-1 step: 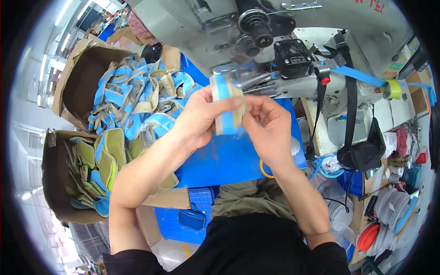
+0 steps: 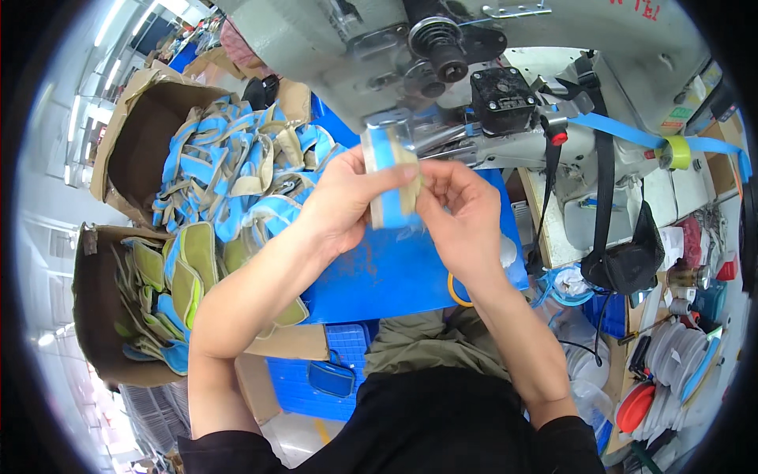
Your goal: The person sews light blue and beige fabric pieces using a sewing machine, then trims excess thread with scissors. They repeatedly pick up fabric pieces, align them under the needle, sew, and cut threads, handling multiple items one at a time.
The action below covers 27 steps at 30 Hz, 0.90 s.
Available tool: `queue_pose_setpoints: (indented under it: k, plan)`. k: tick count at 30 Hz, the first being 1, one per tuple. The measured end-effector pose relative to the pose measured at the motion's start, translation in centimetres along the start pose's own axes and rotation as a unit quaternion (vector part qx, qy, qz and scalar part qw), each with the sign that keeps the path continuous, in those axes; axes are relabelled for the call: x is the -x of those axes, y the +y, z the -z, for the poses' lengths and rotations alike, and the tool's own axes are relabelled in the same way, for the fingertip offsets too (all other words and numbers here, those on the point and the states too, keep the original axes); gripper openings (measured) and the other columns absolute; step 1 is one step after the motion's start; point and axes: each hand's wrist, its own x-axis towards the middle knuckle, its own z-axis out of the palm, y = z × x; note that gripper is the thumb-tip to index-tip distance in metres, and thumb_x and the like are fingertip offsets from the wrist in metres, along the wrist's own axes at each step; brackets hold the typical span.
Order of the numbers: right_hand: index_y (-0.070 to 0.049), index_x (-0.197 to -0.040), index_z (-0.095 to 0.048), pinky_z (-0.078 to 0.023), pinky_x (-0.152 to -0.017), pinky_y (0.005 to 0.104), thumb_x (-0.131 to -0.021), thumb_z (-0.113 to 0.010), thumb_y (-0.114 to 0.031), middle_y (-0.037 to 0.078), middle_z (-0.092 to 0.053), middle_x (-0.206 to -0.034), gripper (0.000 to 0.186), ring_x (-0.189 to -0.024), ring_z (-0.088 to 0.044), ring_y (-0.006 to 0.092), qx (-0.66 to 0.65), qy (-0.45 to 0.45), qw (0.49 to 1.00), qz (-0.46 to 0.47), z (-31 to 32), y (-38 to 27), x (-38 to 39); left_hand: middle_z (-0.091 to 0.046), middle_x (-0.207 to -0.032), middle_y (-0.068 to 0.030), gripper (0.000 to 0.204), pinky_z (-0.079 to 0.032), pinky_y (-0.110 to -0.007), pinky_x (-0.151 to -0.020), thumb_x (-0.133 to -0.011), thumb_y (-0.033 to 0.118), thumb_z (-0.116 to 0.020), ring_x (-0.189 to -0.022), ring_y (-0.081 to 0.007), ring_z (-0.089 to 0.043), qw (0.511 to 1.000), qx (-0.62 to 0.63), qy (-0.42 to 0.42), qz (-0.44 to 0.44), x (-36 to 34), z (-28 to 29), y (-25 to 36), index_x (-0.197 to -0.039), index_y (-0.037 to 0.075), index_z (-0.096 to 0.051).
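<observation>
Sewing machine: big pale grey-green beast [image 2: 308, 51] filling the top of the view, hanging just beyond both hands.
Blue surface: [image 2: 355, 280] sits under the hands, and the piece is held up above it.
Cardboard boxes: two of them off to the left, an upper one [image 2: 118, 154] and a lower one [image 2: 88, 308], the lower stuffed with olive and blue pieces [image 2: 188, 272].
Strip heap: messy tangle of blue-and-beige strips [image 2: 225, 170] left of the left hand.
Left hand: [image 2: 339, 204] clamped on the piece, thumb laid across its front; other fingers mostly hidden behind.
Right hand: [image 2: 456, 207] thumb and fingertips together, looks like they're pinching the right edge.
Fabric piece: blue-and-beige, a bit blurry [image 2: 384, 201], between the hands, so right of the left palm and left of the right fingertips. Left's got more of it. Long axis runs roughly away from the body, far end pointing at the machine.
</observation>
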Motion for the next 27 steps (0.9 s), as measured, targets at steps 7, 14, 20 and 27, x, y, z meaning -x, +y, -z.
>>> queue_pose_setpoints:
  k: [7,14,20,27]
  plan:
    - [-0.001,-0.113,-0.073,-0.051,-0.073,0.0258,-0.087,-0.076,-0.004,0.005,-0.077,-0.093,0.025,-0.083,-0.070,0.0106,0.042,0.027,0.998,0.037,0.2,0.1,-0.1,-0.076,-0.109,-0.0101,0.025,-0.059,-0.032,-0.084,-0.093,0.009,-0.077,-0.094,-0.0155,-0.073,0.998,-0.044,-0.015,-0.052,0.7,-0.5,0.4,-0.116,0.001,-0.069]
    - [-0.003,-0.108,-0.072,-0.051,-0.073,0.0298,-0.083,-0.079,-0.005,0.008,-0.073,-0.096,0.026,-0.088,-0.070,0.0167,0.111,0.032,0.983,0.143,1.0,1.4,1.1,-0.077,-0.109,-0.0067,0.021,-0.058,-0.032,-0.089,-0.097,0.014,-0.075,-0.099,-0.0142,-0.073,0.999,0.017,-0.027,-0.010,1.5,1.7,-0.4,-0.115,0.005,-0.072]
    - [-0.003,-0.105,-0.067,-0.055,-0.079,0.0363,-0.078,-0.080,-0.003,0.010,-0.068,-0.096,0.030,-0.090,-0.070,0.0251,0.181,0.011,0.964,0.196,1.3,1.1,1.3,-0.076,-0.108,-0.0063,0.022,-0.060,-0.033,-0.089,-0.098,0.015,-0.074,-0.097,-0.0153,-0.074,0.998,0.041,-0.042,0.000,1.3,1.4,-0.3,-0.116,0.004,-0.071]
    - [-0.004,-0.103,-0.066,-0.054,-0.074,0.0356,-0.078,-0.081,-0.003,0.009,-0.067,-0.094,0.029,-0.087,-0.069,0.0255,0.200,0.030,0.961,0.191,0.8,1.4,0.7,-0.076,-0.107,-0.0064,0.025,-0.060,-0.030,-0.084,-0.096,0.014,-0.076,-0.094,-0.0136,-0.073,0.998,-0.021,-0.037,-0.049,1.2,1.5,-0.4,-0.117,0.004,-0.070]
